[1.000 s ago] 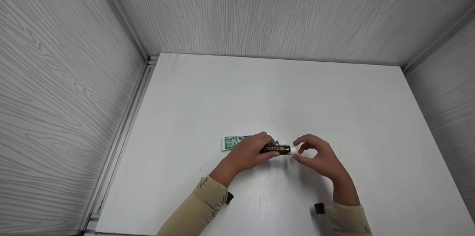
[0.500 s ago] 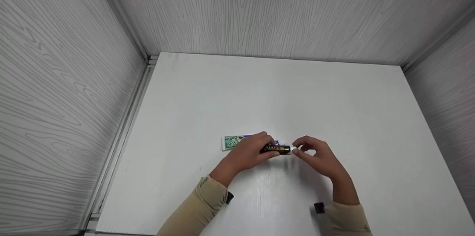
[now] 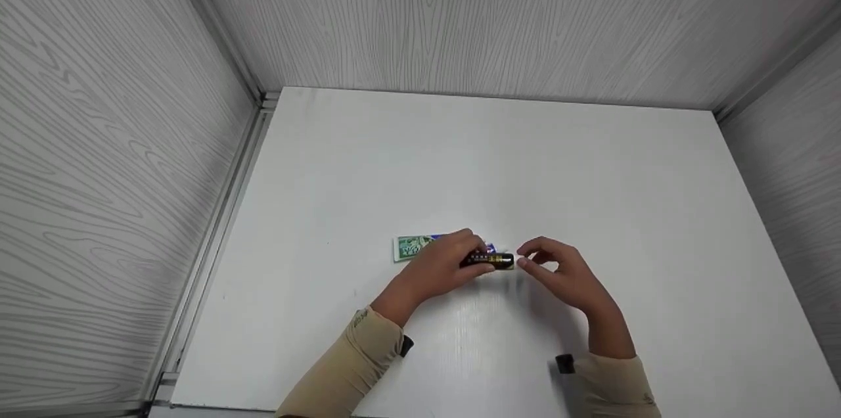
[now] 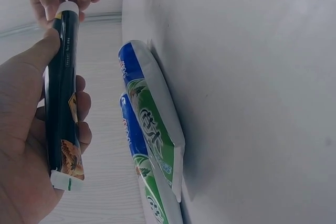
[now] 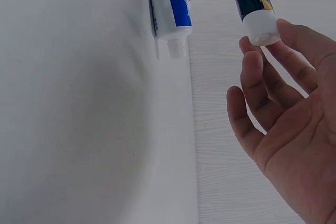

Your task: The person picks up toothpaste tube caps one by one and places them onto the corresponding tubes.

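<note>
My left hand (image 3: 439,267) grips a black toothpaste tube (image 4: 62,90) with yellow print, held above the table. The tube lies across the palm with its thumb along one side. Its white cap (image 5: 261,27) points right, towards my right hand (image 5: 296,98). The right thumb and forefinger pinch the cap's edge, while the other fingers are loosely bent away from it. In the head view the right hand (image 3: 564,277) mostly hides the cap. Just behind the left hand lie two blue, green and white toothpaste tubes (image 4: 149,121), partly covered by that hand in the head view.
The white tabletop (image 3: 499,168) extends around the hands. Grey wood-grain panels (image 3: 427,17) stand behind it and on both sides. A metal rail (image 3: 223,227) runs along the left edge.
The right thumb and forefinger have drawn together at the white cap, which showed between them before. The left hand and the black tube stay nearly still. The head view has shifted slightly.
</note>
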Motion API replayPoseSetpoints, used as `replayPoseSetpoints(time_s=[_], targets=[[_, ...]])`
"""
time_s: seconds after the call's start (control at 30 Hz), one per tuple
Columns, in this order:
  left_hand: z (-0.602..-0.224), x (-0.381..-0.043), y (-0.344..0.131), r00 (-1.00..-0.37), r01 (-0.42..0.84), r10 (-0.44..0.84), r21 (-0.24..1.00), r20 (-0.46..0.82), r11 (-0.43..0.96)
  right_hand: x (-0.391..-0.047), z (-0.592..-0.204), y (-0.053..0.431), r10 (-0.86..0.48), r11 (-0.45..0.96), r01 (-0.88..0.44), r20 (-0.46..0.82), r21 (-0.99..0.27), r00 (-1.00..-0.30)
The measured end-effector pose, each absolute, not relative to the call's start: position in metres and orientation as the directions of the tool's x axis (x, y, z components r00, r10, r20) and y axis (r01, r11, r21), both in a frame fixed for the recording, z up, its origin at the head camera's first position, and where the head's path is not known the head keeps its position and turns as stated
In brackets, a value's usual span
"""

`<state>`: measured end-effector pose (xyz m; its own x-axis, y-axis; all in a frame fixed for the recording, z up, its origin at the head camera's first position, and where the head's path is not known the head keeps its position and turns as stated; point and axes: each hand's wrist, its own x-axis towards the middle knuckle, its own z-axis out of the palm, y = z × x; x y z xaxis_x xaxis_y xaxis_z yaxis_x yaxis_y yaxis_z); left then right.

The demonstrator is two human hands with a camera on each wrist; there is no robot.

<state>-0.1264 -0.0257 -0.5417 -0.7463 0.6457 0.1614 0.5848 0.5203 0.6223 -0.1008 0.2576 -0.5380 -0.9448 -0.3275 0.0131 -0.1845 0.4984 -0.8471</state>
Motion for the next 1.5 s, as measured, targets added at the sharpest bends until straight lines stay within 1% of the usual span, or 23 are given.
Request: replayPoseSetpoints(time_s=[0.47,0.67,0.93,1.27,1.5], targets=[[-0.5374,-0.1303,-0.0254,-0.742,0.596,0.645,0.621,0.184,0.509,-0.1054,-0.5339,0.2592,-0.359,0.479,-0.247,0.068,-0.842,-0.931],[-0.5383,-0.1276,-0.0259,-0.744,0.594,0.641,0.625,0.188,0.507,-0.1032,-0.5354,0.2588,-0.376,0.475,-0.246,0.058,-0.845,-0.925],[-0.5412,-0.1252,-0.0254,-0.758,0.575,0.631,0.624,0.163,0.529,-0.1009,-0.5383,0.2574,-0.387,0.481,-0.242,0.044,-0.843,-0.921],[-0.5418,-0.1258,-0.0242,-0.756,0.589,0.628,0.609,0.182,0.532,-0.0999,-0.5364,0.2555,-0.408,0.504,-0.203,-0.024,-0.839,-0.913],[-0.5413,-0.1259,-0.0248,-0.753,0.589,0.631,0.617,0.185,0.522,-0.0987,-0.5367,0.2565,-0.39,0.503,-0.208,-0.006,-0.839,-0.921]])
